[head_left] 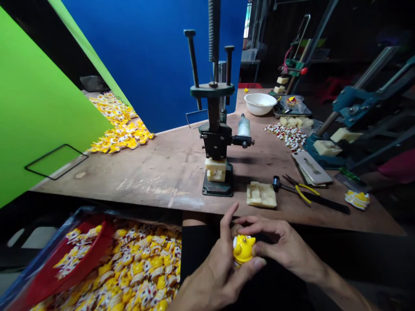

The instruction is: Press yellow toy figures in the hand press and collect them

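Between my two hands, just in front of the table edge, is a small yellow and white plastic animal figure (244,249). My left hand (223,263) is wrapped round it from below, thumb along its lower front and index finger raised. With thumb and fingertips, my right hand (279,239) grips its upper right side; part of the figure is hidden by the fingers. Ahead of the hands, a hand press (216,142) stands on the table with cream blocks (216,169) at its foot. Close to its right lies a cream moulded block (261,195).
A crate (139,268) of yellow and white pieces, with a red scoop (81,255), sits at lower left. More pieces (121,136) lie by the green panel. On the right are a hammer (311,196), pliers (303,190), a phone (311,167), a white bowl (260,105) and a second press (350,116).
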Motion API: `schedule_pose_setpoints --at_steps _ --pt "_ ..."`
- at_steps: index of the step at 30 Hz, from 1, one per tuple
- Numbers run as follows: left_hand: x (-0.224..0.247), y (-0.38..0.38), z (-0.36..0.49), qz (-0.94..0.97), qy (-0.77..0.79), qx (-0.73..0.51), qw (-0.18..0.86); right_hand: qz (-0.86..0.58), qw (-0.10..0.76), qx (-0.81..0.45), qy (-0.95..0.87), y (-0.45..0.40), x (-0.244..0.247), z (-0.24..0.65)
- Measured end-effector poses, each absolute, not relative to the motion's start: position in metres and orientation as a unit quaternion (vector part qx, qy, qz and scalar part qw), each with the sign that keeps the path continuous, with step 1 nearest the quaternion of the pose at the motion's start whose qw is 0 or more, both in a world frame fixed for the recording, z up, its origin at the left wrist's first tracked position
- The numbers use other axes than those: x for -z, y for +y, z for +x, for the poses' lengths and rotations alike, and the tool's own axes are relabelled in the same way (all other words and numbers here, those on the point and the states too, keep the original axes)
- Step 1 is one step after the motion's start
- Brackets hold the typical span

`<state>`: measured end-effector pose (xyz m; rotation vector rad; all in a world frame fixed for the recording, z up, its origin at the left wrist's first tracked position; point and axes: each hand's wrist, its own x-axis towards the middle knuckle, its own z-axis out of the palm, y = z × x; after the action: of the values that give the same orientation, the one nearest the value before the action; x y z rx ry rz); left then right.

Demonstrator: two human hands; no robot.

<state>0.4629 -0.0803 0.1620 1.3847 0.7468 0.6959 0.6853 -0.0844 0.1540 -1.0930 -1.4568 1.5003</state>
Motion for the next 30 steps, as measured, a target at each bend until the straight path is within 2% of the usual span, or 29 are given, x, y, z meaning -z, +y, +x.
schedule_pose_setpoints --at_steps 4,7,14,18,24,27,30 --pt "-0.146 -0.065 0.46 0.486 0.302 -0.377 0.728 -0.457 0.402 -0.575 -0.547 -0.062 -0.152 0.685" --pt "-0.133 -0.064 0.461 0.443 0.324 -0.434 0.714 -0.494 0.454 -0.605 -0.429 -0.045 -0.15 0.671" --pt "-0.111 -0.07 0.484 0.49 0.494 -0.549 0.464 -0.49 0.47 -0.654 -0.333 -0.023 -0.14 0.636" --pt "-0.105 -0.047 0.484 0.457 0.52 -0.584 0.424 -0.477 0.478 -0.663 -0.324 -0.004 -0.134 0.63" --pt "-0.097 0.01 0.495 0.438 0.551 -0.64 0.309 -0.519 0.539 -0.505 -0.43 0.032 -0.126 0.648" --pt "-0.096 0.03 0.508 0.466 0.576 -0.625 0.244 -0.518 0.537 -0.494 -0.446 0.033 -0.12 0.668" --pt "-0.1 0.038 0.516 0.508 0.636 -0.557 0.164 -0.519 0.524 -0.513 -0.438 0.034 -0.119 0.692"
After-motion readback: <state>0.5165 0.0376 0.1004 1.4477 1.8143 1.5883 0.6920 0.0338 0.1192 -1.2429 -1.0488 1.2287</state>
